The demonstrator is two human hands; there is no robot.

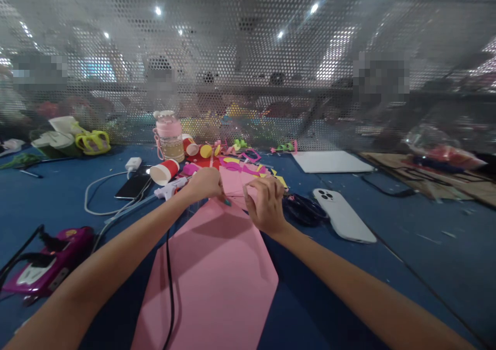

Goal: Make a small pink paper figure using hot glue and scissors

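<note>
A large pink paper sheet point(217, 267) with angled corners lies on the blue table in front of me. My left hand point(207, 184) is closed near the sheet's far end, and a small teal spot shows at its fingertips. What those fingers grip is hidden. To its right, my right hand point(267, 202) rests at the far right edge of the sheet, fingers bent and thumb apart from them. Smaller pink paper pieces point(231, 180) lie between and beyond both hands. A white glue gun point(170, 188) lies beside my left wrist.
Red paper cups point(166, 171), a pink-lidded bottle point(169, 138) and paper scraps stand behind my hands. A white phone point(343, 215), dark cable bundle point(304, 209) and white board point(332, 162) are right. Left are a black phone point(134, 183) and purple power strip point(50, 262). A black cord point(169, 277) crosses the sheet.
</note>
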